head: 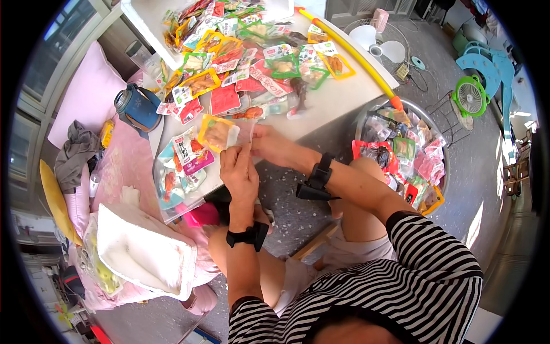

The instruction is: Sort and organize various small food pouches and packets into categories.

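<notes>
My left hand [239, 172] and my right hand [273, 146] meet at the table's near edge. Between them they pinch the edge of a transparent plastic bag [246, 129]. A yellow-edged snack packet [216, 134] with pale meat inside lies against my left fingertips; whether it is inside the bag cannot be made out. Just left of it, a white-and-purple packet [191, 152] rests on blue-and-white packets [169, 187] in transparent plastic at the table corner. Beyond my hands spreads a heap of vacuum-sealed food packets [225, 101] on the white table [328, 101].
A metal basin [447, 172] full of small packets stands by my right knee. A yellow tube [352, 51] lies along the table's right side. A blue flask [138, 107] stands at the left, foam boxes [146, 253] [152, 38] lower left and at the back. Fans [376, 49] [470, 96] are right.
</notes>
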The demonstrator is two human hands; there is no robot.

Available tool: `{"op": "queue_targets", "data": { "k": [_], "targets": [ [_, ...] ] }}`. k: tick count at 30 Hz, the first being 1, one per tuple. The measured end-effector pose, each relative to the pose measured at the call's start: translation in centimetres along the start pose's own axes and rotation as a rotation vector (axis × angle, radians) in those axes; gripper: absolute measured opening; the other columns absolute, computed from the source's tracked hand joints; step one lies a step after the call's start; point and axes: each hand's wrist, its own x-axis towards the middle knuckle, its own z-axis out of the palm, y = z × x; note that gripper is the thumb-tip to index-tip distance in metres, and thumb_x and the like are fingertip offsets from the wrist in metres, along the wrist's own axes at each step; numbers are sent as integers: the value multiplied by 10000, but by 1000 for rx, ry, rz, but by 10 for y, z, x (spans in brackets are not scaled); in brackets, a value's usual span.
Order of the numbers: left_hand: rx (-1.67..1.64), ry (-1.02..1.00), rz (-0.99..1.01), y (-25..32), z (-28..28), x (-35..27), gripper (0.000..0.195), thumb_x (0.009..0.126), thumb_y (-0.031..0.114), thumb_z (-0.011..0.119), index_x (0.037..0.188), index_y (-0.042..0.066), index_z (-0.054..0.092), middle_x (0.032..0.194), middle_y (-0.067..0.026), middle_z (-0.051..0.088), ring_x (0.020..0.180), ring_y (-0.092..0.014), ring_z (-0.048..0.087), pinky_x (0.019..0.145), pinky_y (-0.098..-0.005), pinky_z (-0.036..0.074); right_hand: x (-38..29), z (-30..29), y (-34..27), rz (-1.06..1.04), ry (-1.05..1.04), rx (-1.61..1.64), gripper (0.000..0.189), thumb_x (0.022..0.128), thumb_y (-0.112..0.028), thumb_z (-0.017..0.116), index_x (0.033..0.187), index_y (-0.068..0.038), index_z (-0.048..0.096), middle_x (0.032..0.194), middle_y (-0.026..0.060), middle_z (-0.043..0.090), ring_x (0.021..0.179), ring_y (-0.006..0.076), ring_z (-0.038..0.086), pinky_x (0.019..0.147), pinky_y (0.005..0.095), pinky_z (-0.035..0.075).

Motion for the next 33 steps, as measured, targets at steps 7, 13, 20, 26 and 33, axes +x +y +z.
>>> {"op": "queue_targets", "data": {
  "k": [7, 13, 20, 26, 33],
  "targets": [
    [-25, 29, 24, 19, -23, 23, 243, 738, -69, 566, 958, 5, 637, 762, -108, 528, 659, -227, 494, 610, -302, 416, -14, 10, -46, -231, -142, -431, 408, 903, -106, 451, 1306, -61, 399, 1007, 25, 570, 829, 83, 572, 615, 219, 485],
    [24, 242, -61, 41, -48, 52, 186, 804, -47, 554, 955, 8, 647, 834, -103, 578, 679, -176, 541, 563, -256, 428, -16, 30, -63, -395, -190, -542, 383, 908, -106, 445, 1290, -84, 427, 936, 26, 579, 767, 81, 575, 573, 213, 482],
    [323, 245, 136, 29, -34, 51, 236, 755, -29, 570, 969, 36, 646, 810, -120, 550, 741, -266, 528, 631, -355, 433, -6, 27, -42, -489, -143, -404, 339, 879, -104, 463, 1211, -36, 468, 879, 63, 565, 811, 112, 565, 529, 230, 487],
    [295, -29, -69, -4, 0, 9, 231, 718, -24, 578, 934, 43, 630, 797, -118, 538, 747, -309, 525, 673, -407, 436, -10, -10, -42, 20, 84, -652, 232, 829, -173, 497, 944, 7, 589, 754, 60, 592, 598, 122, 586, 456, 237, 472],
    [300, -80, -61, -2, 5, 4, 313, 684, 3, 624, 994, 43, 601, 779, -123, 502, 741, -305, 509, 636, -401, 424, -18, -122, -118, -496, 706, -1146, 248, 772, -226, 574, 774, 15, 632, 706, 135, 635, 650, 270, 616, 585, 356, 489]
  ]
}}
